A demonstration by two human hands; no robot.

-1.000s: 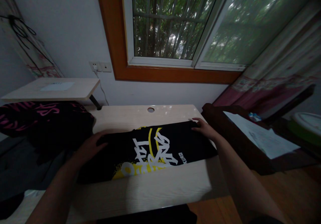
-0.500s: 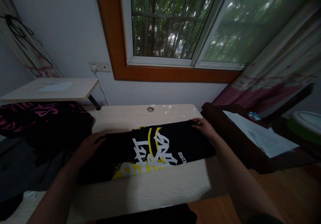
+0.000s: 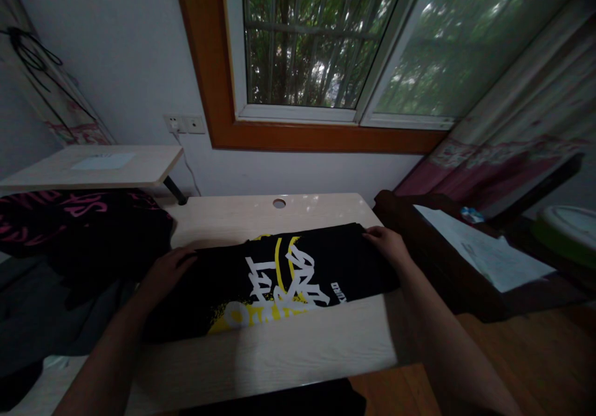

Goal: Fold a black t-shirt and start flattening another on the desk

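Folded black shirt (image 3: 279, 270) on the desk (image 3: 288, 348), center frame. My left hand (image 3: 164, 273) lies on its left end, grip spread; my right hand (image 3: 388, 246) touches its right edge, grip unclear.

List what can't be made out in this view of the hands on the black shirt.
- Head view: whether the left hand or the right hand pinches the black shirt; dim light hides the grip.
- Its print: partly folded under, unreadable.
- Text on the paper: too small.
- The dark clothes: cut off by the left edge.
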